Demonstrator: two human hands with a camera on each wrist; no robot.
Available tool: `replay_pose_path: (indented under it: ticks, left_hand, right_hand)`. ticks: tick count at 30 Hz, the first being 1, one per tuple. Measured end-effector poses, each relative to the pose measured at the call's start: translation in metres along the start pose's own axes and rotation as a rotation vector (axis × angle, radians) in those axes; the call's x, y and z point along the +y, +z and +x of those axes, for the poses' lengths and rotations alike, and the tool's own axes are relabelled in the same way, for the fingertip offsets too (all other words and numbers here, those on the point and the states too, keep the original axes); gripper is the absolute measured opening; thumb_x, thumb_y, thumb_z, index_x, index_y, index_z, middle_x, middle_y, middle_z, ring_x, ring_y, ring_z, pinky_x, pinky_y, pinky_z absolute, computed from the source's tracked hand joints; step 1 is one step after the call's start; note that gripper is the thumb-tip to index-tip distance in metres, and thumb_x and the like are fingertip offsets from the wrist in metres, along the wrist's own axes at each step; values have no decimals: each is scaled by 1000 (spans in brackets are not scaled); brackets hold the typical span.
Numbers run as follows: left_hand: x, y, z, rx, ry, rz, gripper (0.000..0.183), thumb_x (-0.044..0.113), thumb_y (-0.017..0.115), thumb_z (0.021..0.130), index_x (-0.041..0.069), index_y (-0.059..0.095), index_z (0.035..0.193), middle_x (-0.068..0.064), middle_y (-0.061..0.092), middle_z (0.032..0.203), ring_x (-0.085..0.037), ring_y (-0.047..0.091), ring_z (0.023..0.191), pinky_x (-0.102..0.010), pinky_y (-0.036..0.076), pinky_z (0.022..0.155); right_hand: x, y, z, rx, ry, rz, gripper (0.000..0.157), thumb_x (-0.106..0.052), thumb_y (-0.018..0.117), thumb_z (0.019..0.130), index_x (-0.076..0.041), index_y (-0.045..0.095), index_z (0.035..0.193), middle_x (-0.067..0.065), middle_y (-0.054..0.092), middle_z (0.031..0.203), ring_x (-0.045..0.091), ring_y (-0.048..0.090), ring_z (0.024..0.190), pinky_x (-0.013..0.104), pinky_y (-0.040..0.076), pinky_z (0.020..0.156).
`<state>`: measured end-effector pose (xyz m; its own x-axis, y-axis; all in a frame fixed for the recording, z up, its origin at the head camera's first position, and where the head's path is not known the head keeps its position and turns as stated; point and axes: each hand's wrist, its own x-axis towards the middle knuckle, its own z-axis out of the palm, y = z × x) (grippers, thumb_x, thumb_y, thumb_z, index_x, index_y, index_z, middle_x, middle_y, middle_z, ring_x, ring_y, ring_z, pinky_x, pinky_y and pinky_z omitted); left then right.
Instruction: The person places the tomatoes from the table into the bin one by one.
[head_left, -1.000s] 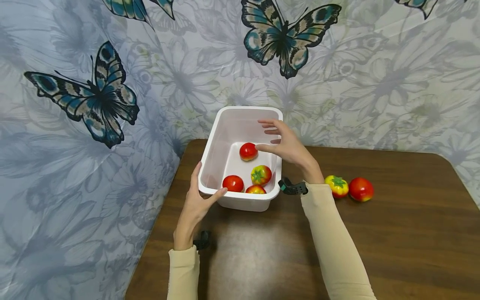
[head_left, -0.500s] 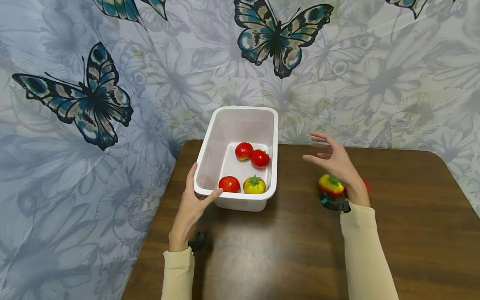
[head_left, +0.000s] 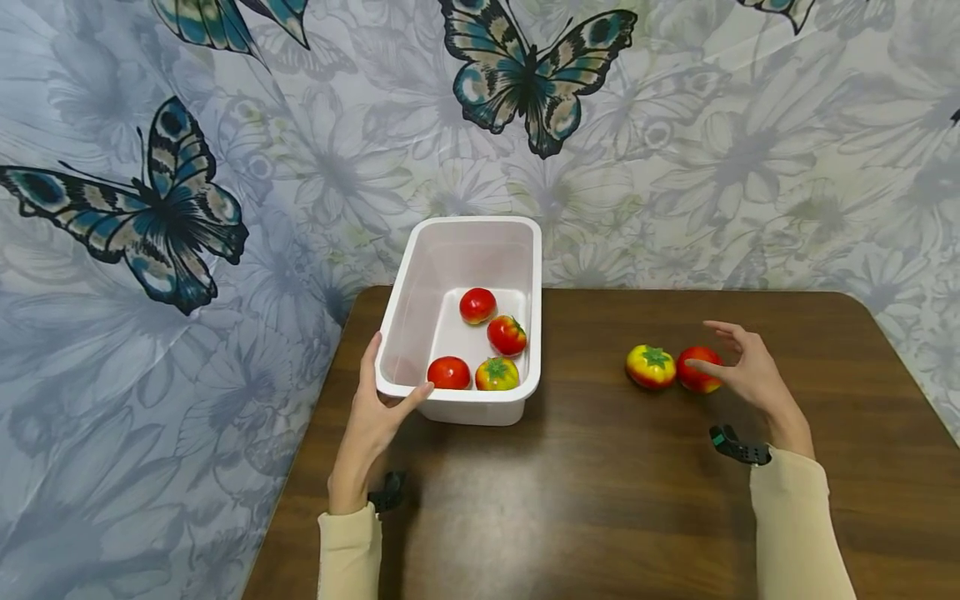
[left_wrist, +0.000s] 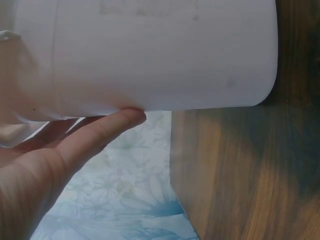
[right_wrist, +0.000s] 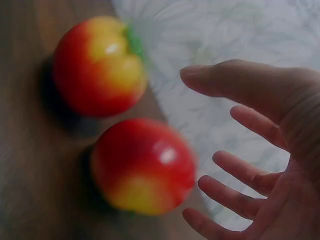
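Hands, fruits and bin on a table. The right hand (head_left: 753, 379) is spread wide and holds nothing; its thumb stands apart from the loosely bent fingers. Nearest to it is a red tomato-like fruit (head_left: 692, 380), which the thumb overlaps in the head view; in the right wrist view a gap shows between the thumb and this fruit. A yellow-and-red fruit (head_left: 650, 367) with a green star-shaped calyx sits just beside it, on the side toward the bin; whether the two touch cannot be told. The left hand (head_left: 372, 423) also holds a wide spread, its thumb on the near rim and its fingers along the left outer wall of a white bin (head_left: 472, 408); in the left wrist view a straight digit touches the outer wall.

The bin stands upright, well apart from the right hand, and contains four fruits on its floor: a plain red fruit (head_left: 477, 306) farthest from the person, a green-stemmed red fruit (head_left: 507, 335) near the right wall, a yellow-green fruit (head_left: 497, 374) at the near right, and a glossy red fruit (head_left: 448, 373) at the near left. All rest on the floor's nearer part.

Bin and loose fruits occupy a brown table (head_left: 600, 500); behind rises a floral wall covering (head_left: 337, 175) with blue butterflies (head_left: 176, 204).
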<state>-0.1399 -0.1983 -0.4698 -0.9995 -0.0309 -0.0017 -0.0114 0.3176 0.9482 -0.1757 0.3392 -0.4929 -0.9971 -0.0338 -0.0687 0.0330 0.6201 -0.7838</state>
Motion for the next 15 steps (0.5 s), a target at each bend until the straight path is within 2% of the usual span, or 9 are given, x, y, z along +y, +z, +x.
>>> replay_pose_path:
  ticks: [6,9,15]
  left_hand:
    - [-1,-1,-1,12,-8,21,107,29,85,88,32,14,168,-9,30,165,-34,37,142,-60,43,111]
    - [-1,-1,0,6,-3,12,107,28,85,88,31,14,168,-10,30,164,-34,37,142,-60,43,111]
    - [0,0,1,-4,10,-18,107,24,84,89,29,13,168,-9,30,163,-35,38,141,-59,44,110]
  right_hand:
    - [21,12,1,-23,46,-51,75,-24,74,100,10,36,154,43,33,149,61,40,131,75,38,102]
    - [26,18,2,-23,72,-67,75,-26,74,100,10,36,154,43,34,145,60,40,126,73,41,99]
    - [31,24,3,-12,70,-106,74,-26,76,97,10,40,151,46,36,138,61,42,119,74,42,96]
